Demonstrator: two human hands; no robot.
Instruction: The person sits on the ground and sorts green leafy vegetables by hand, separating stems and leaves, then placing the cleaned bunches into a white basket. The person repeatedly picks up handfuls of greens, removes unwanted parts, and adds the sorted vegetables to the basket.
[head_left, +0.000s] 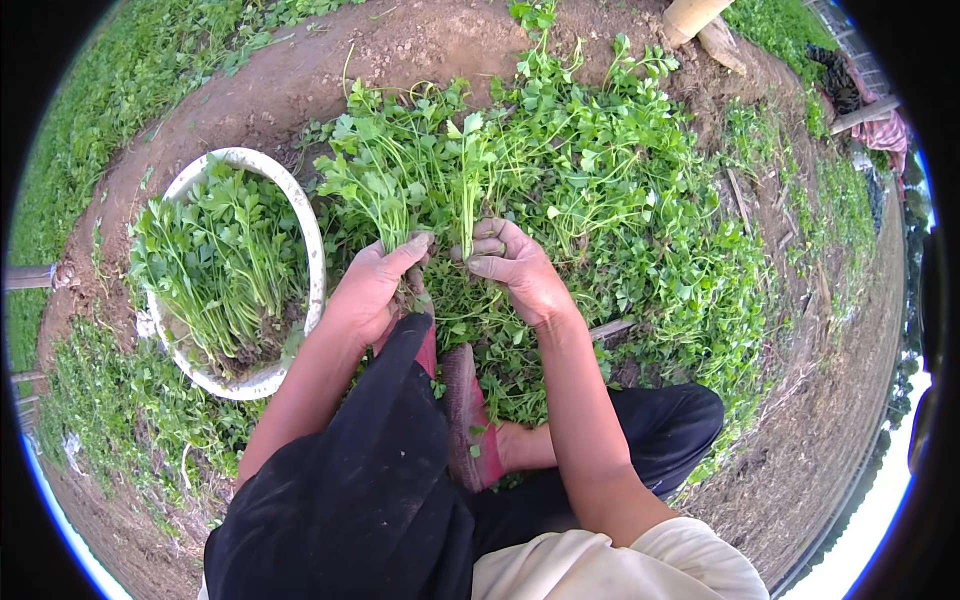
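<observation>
My left hand (388, 281) is closed around a bunch of leafy green seedlings (381, 195), which look like celery; their roots hang below the fingers. Beside it, my right hand (517, 266) pinches a slim bunch of pale-stemmed seedlings (468, 180) upright between thumb and fingers. Soil coats the fingers of both hands. On the left stands a white bucket (316, 255) with many seedlings in it, leaves up and muddy roots towards me. A wide layer of loose seedlings (630, 202) covers the ground in front of and right of my hands.
A red shoe (472, 420) rests on the greens between my legs. Behind the seedlings runs a bare soil ridge (420, 45), with a wooden post (686, 21) at the top right. Checked cloth (881, 139) hangs by a pole at the far right. Sticks lie among the greens.
</observation>
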